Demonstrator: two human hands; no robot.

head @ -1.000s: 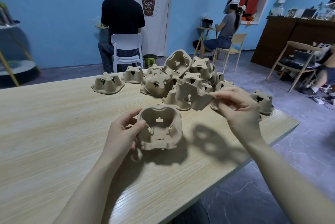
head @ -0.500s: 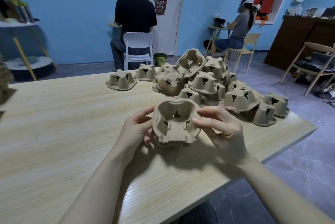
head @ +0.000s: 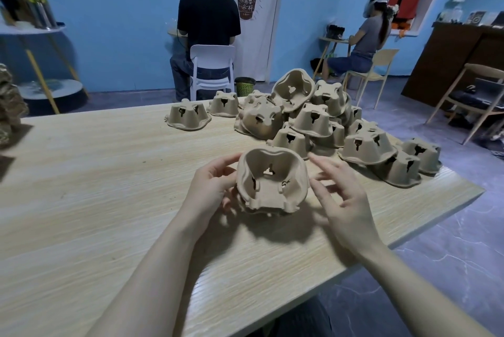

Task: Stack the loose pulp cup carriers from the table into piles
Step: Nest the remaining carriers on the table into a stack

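Note:
My left hand [head: 211,191] grips the left wall of a small nested stack of brown pulp cup carriers [head: 272,181], tilted so its hollow side faces me, just above the wooden table [head: 95,200]. My right hand [head: 341,195] hovers just right of the stack with fingers spread, apart from it and holding nothing. A heap of several loose carriers [head: 313,124] lies upside down at the far right of the table. One single carrier [head: 188,118] sits apart to the heap's left.
A stack of carriers [head: 8,105] stands at the table's left edge. The table's right corner [head: 474,189] drops to the floor. Two people sit on chairs [head: 212,69] with their backs to me beyond the table. A wooden chair [head: 474,102] stands at the right.
My right hand brought a carrier from the heap and nested it into the one in my left hand. It has now let go and opened beside the stack.

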